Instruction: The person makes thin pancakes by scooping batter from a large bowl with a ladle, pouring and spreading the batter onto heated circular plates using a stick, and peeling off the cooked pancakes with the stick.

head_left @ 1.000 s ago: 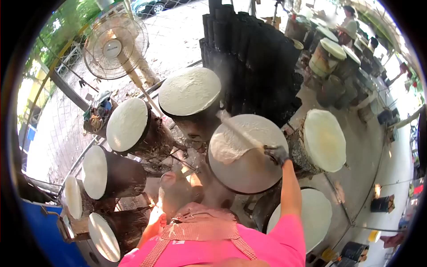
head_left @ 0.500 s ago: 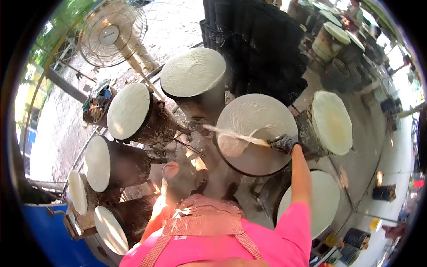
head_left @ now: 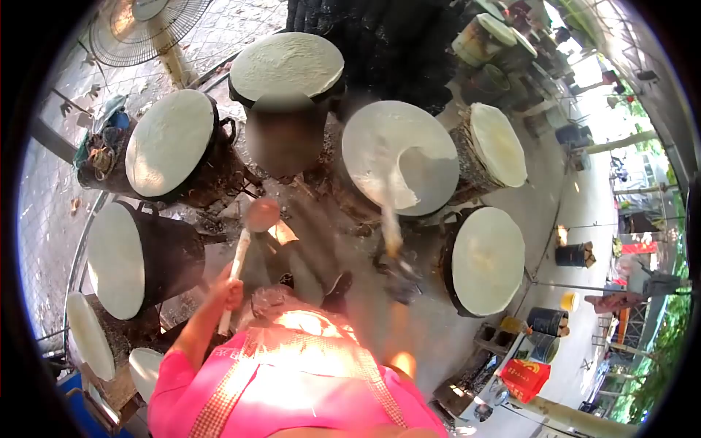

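Observation:
My right hand (head_left: 400, 281), in a dark glove and smeared by motion, is closed round the handle of a long spatula (head_left: 390, 212). The blurred spatula blade lies over a round griddle (head_left: 431, 175). White batter (head_left: 369, 157) covers the left and top of the griddle, leaving a grey patch at its right. Bare, my left hand (head_left: 231, 292) grips the pale handle of a long ladle (head_left: 239, 255). Its round reddish-brown head (head_left: 262, 214) is held left of the griddle, over the floor; whether it holds anything cannot be made out.
White-coated griddles on dark stoves surround me, one at the back (head_left: 286, 66), one at left (head_left: 115, 259), one at right (head_left: 488, 260). A fan (head_left: 146, 29) stands back left. Dark stacked material (head_left: 372, 51) rises behind. A red bag (head_left: 524, 379) lies at lower right.
The right hand has pulled the spatula down toward my body, off to the griddle's near side. The ladle has risen in my left hand. The whole view has shifted as my head moved.

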`<state>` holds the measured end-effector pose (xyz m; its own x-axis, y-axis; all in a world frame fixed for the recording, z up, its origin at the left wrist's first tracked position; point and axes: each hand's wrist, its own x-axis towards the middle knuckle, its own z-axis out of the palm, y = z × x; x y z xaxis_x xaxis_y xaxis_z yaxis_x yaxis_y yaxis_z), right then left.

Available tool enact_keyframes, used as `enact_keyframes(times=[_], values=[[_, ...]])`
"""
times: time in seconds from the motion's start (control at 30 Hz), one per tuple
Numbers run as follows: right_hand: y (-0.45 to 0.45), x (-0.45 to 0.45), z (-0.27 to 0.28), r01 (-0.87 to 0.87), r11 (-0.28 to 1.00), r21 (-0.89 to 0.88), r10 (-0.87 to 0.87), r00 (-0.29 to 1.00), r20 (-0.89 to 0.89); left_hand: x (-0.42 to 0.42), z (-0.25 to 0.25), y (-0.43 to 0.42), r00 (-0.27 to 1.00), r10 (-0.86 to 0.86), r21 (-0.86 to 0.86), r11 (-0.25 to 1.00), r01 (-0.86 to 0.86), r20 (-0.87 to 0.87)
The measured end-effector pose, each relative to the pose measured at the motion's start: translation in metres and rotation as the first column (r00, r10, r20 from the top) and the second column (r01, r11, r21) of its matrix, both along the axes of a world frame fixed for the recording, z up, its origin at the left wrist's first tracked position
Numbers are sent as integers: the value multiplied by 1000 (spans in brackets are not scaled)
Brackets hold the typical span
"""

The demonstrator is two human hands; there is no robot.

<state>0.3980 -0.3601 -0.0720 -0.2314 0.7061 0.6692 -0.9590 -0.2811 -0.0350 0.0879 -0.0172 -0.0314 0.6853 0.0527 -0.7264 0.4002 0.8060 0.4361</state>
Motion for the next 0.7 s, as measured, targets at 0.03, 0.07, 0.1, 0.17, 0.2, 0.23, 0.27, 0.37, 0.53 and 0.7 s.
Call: enact_keyframes(times=[0.03,0.07,0.1,0.17,0.2,0.23,0.27,0.37,0.53,0.7], values=[[30,-16,-16,-39,999,-11,37,991,-128,1,15,4,1000,-18,-140,990,15,-23],[33,-33,-32,54,986,-156,-103,939,-327,-2,24,4,1000,-2,-208,978,4,13],[36,-49,-47,133,946,-296,-269,831,-487,-6,36,7,999,4,-268,963,7,40],[33,-62,-71,212,936,-282,-350,657,-667,-10,69,2,984,-74,-121,988,94,162],[23,-62,-71,163,963,-215,-269,609,-746,-9,87,-3,967,-111,-49,991,126,231],[7,-66,-71,114,983,-145,-184,548,-816,-10,111,-8,961,-107,-60,990,126,257],[-10,-67,-69,64,995,-72,-94,484,-870,-15,121,-10,958,-58,-127,987,98,282],[-30,-40,-77,-5,995,-95,-63,715,-697,-34,109,-15,961,111,-383,924,-5,254],[-20,15,-145,-416,316,853,847,-282,-451,-32,129,-44,951,251,-383,909,-166,183],[-22,3,-23,673,-182,716,944,-83,318,-29,132,-59,919,192,-287,954,-92,345]])
